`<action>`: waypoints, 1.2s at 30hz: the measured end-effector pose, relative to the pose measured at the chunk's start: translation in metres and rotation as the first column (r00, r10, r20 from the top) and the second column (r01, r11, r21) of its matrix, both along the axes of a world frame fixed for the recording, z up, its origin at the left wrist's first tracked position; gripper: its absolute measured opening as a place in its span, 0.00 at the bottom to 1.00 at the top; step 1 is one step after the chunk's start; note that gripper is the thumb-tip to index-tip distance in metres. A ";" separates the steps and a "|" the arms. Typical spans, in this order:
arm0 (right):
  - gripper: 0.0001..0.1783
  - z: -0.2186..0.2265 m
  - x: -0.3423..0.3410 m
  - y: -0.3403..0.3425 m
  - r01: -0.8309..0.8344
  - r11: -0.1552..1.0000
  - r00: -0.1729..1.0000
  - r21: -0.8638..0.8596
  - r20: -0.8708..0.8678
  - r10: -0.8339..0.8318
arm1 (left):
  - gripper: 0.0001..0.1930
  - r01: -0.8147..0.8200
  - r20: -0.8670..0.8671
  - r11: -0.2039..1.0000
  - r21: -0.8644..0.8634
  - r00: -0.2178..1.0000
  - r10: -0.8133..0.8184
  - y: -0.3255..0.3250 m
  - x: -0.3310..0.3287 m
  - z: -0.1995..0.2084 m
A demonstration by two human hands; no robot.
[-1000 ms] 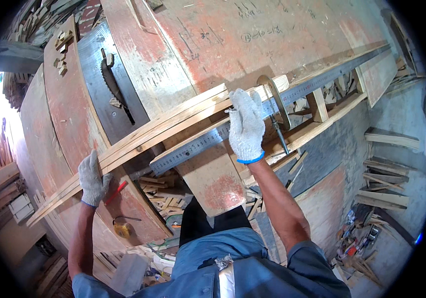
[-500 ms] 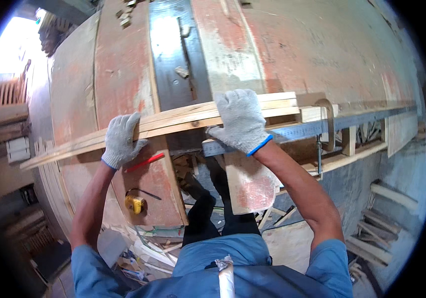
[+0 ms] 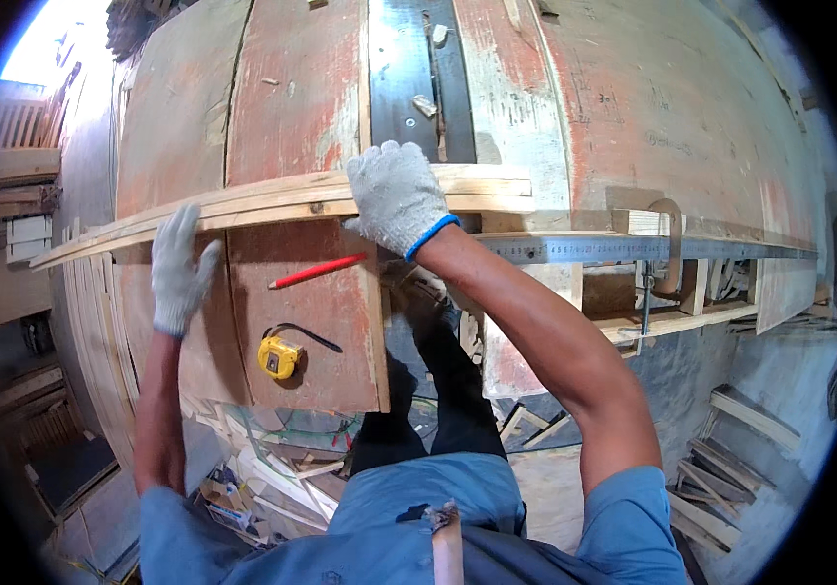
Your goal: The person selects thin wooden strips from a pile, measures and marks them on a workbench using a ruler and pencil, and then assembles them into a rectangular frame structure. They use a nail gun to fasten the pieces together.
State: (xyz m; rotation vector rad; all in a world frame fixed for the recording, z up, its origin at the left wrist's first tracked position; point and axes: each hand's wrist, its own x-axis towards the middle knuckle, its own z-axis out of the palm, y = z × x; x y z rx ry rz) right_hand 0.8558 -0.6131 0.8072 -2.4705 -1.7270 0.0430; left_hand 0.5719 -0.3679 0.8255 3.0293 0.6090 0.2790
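Several long, pale wooden strips [image 3: 272,200] lie together across the worktable, running from the far left to a squared end right of centre. My gloved right hand [image 3: 399,200] is closed over them near that end, fingers across the top and thumb at the near edge. My gloved left hand [image 3: 180,268] is beside their near edge toward the left, fingers stretched out and thumb apart, gripping nothing. On the reddish board between my arms are a red pencil [image 3: 318,271] and a yellow tape measure [image 3: 280,358] with a dark strap.
A long metal ruler [image 3: 574,251] runs along the bench's near edge at right, where a C-clamp [image 3: 670,249] is fixed. Behind the strips, a dark metal plate [image 3: 401,88] with a slot holds small wood scraps. Timber pieces [image 3: 720,483] lie at lower right.
The strips have slid left and away from the ruler, with my right hand on them. My left hand has let go and its fingers have straightened. The view has shifted too.
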 end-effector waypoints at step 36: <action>0.34 -0.037 -0.006 0.009 -0.013 0.999 0.994 0.032 0.108 0.009 | 0.32 0.735 -0.885 -0.664 -0.139 0.209 0.416 -0.493 0.093 -0.259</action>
